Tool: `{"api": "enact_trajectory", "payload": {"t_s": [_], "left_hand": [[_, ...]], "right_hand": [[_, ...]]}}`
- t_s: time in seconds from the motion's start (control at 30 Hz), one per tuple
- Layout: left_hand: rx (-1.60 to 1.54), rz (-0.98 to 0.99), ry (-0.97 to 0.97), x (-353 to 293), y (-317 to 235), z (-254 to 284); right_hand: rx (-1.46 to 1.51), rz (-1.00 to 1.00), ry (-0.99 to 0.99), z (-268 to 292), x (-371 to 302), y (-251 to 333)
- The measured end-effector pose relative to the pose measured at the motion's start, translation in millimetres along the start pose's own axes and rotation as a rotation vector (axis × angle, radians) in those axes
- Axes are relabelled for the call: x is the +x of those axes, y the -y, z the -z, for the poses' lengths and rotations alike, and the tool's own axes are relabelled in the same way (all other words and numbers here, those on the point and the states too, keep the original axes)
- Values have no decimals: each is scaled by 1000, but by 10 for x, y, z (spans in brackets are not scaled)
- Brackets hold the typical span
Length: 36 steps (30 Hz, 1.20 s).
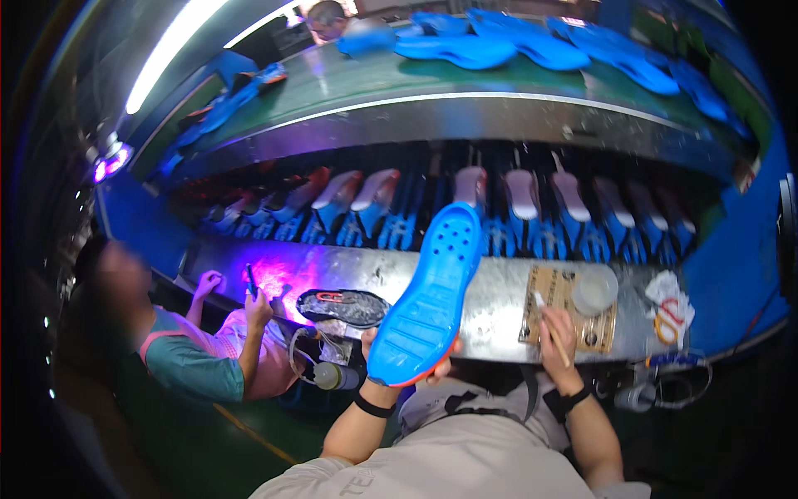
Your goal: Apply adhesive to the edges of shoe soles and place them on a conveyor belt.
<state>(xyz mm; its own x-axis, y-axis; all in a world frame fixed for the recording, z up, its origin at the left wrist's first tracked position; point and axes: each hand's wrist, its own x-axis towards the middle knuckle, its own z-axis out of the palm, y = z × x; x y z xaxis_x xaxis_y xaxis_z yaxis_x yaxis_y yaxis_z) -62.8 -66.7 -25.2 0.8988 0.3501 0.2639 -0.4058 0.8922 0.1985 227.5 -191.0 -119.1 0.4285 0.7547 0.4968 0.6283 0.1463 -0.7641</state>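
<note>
left hand point(372, 348) clenched on the heel of a long blue rubber shoe sole point(431, 295), its axis slanting up and away; right hand point(555, 330), right of the sole, grasps a thin brush point(552, 326)

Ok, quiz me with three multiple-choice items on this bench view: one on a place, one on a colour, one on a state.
1. Where does the round container stand?
A. on the brown card
B. on the green belt
C. on the floor

2. What colour is the shoe sole in the left hand?
A. white
B. blue with an orange edge
C. black

3. What is the right hand doing?
A. resting open
B. gripping a thin brush stick
C. holding scissors

Answers: 1 A, it sits at the card's upper right corner; 2 B, blue tread with orange along the heel rim; 3 B, the fingers close around the stick over the card.
</note>
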Motion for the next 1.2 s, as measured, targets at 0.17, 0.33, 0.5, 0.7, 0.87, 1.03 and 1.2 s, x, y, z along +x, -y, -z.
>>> {"api": "enact_trajectory", "payload": {"t_s": [0.17, 0.33, 0.5, 0.7, 0.87, 1.03, 1.2], "left_hand": [[244, 37, -137, 34, -297, -524], [422, -114, -45, 533, -1019, -1015], [419, -408, 80, 1745, -2511, -1595], [565, -612, -491, 2298, -3050, -1441], [870, -519, -570, 2232, -3071, -1441], [912, -505, -582, 2262, -3128, -1413], [941, -504, -578, 2262, -3118, -1448]], "right_hand": [[7, 21, 44, -41, -119, -16], [-26, -24, 58, -36, -130, -2], [-48, -29, 46, -55, -123, 17], [-31, -23, 9, -62, -130, -9], [-37, -18, 21, -66, -130, -10], [-27, -39, 32, -67, -120, -5], [-40, 10, 38, -99, -128, 3]]}}
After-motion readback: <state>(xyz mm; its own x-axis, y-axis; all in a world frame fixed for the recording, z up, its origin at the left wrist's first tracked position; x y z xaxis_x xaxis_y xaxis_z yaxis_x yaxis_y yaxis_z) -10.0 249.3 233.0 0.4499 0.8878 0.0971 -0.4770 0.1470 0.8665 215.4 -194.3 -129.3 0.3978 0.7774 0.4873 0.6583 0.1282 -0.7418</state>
